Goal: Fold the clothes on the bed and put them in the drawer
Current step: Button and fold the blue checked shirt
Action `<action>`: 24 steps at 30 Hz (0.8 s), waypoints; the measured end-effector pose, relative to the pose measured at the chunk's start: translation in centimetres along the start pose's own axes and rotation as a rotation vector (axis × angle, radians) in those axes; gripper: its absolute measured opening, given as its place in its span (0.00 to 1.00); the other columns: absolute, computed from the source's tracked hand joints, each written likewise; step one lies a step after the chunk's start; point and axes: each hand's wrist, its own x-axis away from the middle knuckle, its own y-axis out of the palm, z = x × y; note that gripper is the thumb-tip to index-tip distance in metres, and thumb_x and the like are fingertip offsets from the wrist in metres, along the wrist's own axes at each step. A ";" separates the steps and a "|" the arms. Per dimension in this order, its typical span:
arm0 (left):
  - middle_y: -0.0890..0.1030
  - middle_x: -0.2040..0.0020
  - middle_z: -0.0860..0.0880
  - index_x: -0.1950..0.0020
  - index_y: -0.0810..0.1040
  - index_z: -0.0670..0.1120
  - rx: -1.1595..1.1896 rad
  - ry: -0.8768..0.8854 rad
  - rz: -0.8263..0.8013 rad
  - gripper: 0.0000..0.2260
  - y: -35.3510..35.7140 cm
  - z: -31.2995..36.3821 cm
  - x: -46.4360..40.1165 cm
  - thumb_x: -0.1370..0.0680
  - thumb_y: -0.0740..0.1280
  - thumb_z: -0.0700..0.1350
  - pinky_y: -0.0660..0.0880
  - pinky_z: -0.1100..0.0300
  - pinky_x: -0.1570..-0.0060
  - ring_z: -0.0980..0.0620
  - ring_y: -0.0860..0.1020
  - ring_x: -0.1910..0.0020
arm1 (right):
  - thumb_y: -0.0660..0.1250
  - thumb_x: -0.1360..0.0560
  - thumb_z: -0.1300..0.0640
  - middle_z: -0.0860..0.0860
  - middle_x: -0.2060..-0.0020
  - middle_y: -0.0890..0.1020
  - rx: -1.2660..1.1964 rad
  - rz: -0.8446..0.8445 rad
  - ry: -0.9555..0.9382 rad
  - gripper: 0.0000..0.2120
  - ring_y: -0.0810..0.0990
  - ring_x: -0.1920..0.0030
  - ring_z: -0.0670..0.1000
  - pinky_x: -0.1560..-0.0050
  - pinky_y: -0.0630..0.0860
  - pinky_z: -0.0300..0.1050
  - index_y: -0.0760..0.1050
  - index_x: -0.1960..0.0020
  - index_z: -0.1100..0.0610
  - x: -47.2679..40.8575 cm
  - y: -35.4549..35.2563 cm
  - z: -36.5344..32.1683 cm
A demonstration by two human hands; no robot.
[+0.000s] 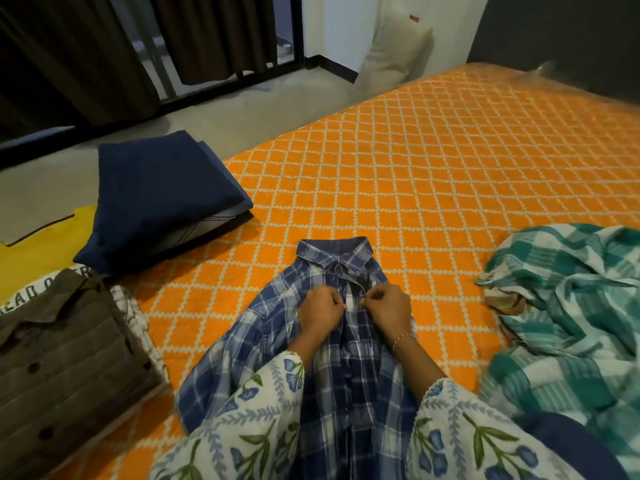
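On the bed with the orange diamond-patterned cover (433, 174), a blue-and-white plaid collared shirt (277, 341) lies front-up (collar farthest from the person), with the left hand (320, 310) and right hand (388, 308) close together, each pinching its button placket just below the collar.

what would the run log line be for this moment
step: buttoning | item: blue plaid shirt flat on orange quilted bed | left hand, right hand: pinching placket | unfolded: teal checked cloth
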 end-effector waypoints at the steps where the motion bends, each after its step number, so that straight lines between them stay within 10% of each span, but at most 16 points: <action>1: 0.84 0.58 0.47 0.60 0.82 0.43 -0.007 0.010 -0.007 0.06 -0.1 0.0 0.0 0.24 0.68 0.40 0.80 0.51 0.57 0.49 0.82 0.58 | 0.69 0.27 0.65 0.58 0.58 0.83 0.004 0.013 -0.006 0.04 0.77 0.62 0.52 0.59 0.69 0.40 0.82 0.57 0.65 0.2 0.0 0.0; 8: 0.84 0.61 0.42 0.62 0.84 0.39 0.316 -0.024 0.085 0.06 -2.3 -0.5 0.6 0.26 0.69 0.35 0.80 0.55 0.56 0.48 0.81 0.63 | 0.68 0.25 0.65 0.50 0.73 0.75 -0.248 -0.012 -0.046 0.12 0.70 0.71 0.46 0.65 0.67 0.41 0.74 0.68 0.58 1.9 -0.1 -0.5; 16: 0.82 0.65 0.46 0.65 0.81 0.43 0.608 -0.092 0.050 0.10 -3.9 0.5 2.1 0.26 0.69 0.33 0.81 0.53 0.53 0.48 0.82 0.62 | 0.69 0.26 0.62 0.49 0.66 0.79 -0.214 0.094 -0.212 0.04 0.75 0.65 0.46 0.66 0.67 0.28 0.81 0.57 0.61 4.0 0.7 -2.4; 20: 0.81 0.65 0.46 0.60 0.81 0.38 0.695 -0.084 0.010 0.05 -3.7 0.8 2.7 0.25 0.68 0.32 0.80 0.65 0.61 0.54 0.80 0.65 | 0.69 0.25 0.63 0.53 0.63 0.82 -0.313 0.048 -0.191 0.04 0.78 0.62 0.49 0.59 0.73 0.39 0.82 0.56 0.62 4.0 0.7 -1.7; 24: 0.82 0.65 0.45 0.64 0.81 0.41 0.657 -0.077 0.065 0.08 -3.5 0.6 2.6 0.26 0.68 0.32 0.80 0.55 0.54 0.49 0.81 0.64 | 0.64 0.23 0.64 0.56 0.58 0.84 -0.549 -0.107 -0.036 0.08 0.81 0.56 0.53 0.55 0.77 0.41 0.82 0.54 0.62 3.7 -0.2 -1.6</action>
